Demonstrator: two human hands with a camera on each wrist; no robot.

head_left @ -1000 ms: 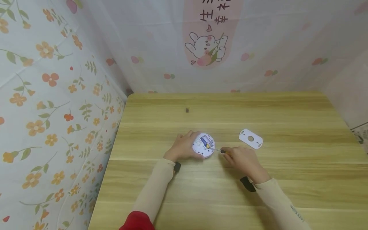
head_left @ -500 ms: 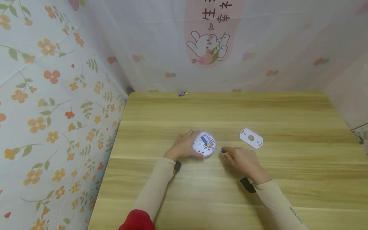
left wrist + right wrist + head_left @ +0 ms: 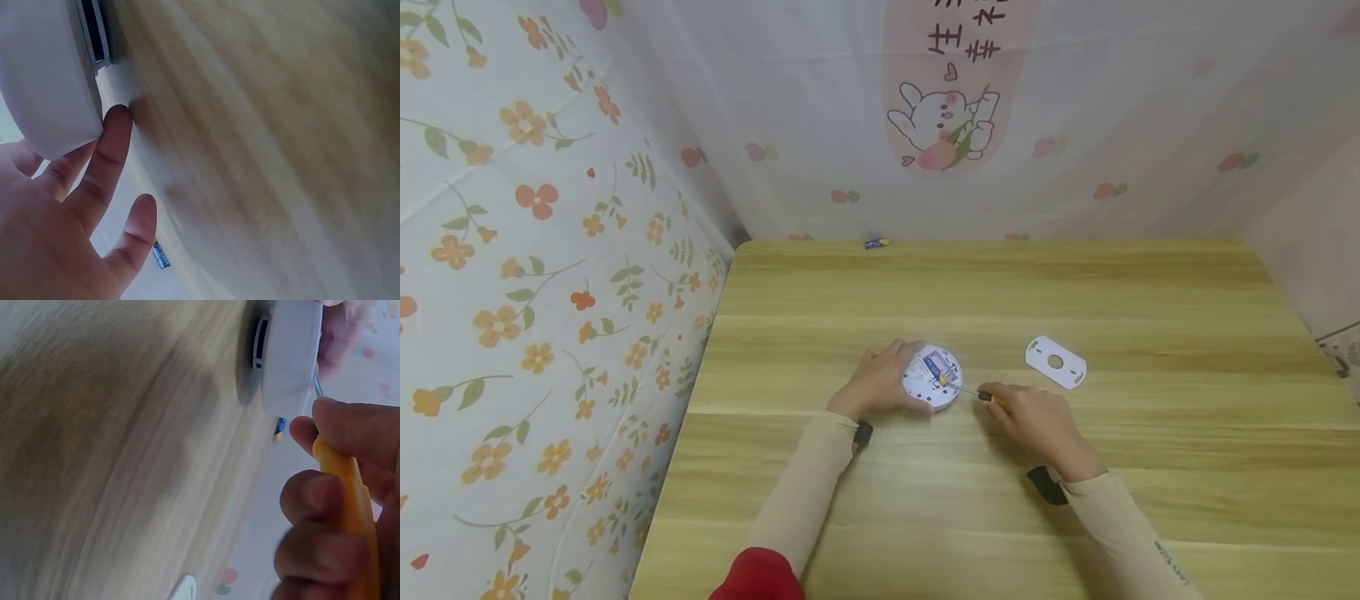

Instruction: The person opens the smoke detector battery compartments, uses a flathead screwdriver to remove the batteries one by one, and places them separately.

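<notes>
A round white device that looks like a smoke alarm is held by its left rim in my left hand, its back with a battery compartment turned up. In the left wrist view my fingers curl around the edge of its white casing. My right hand grips a screwdriver by its yellow handle. The metal shaft reaches into the compartment, its tip right at the yellow end of a blue battery. Another blue-and-yellow battery lies at the far edge of the table.
A white mounting plate with a round hole lies on the wooden table to the right of the device. A printed curtain hangs behind the table, and a floral one on the left.
A small dark thing lay farther forward on the table a second ago; the loose battery now sits at the far edge instead. Both hands, device and screwdriver have hardly moved.
</notes>
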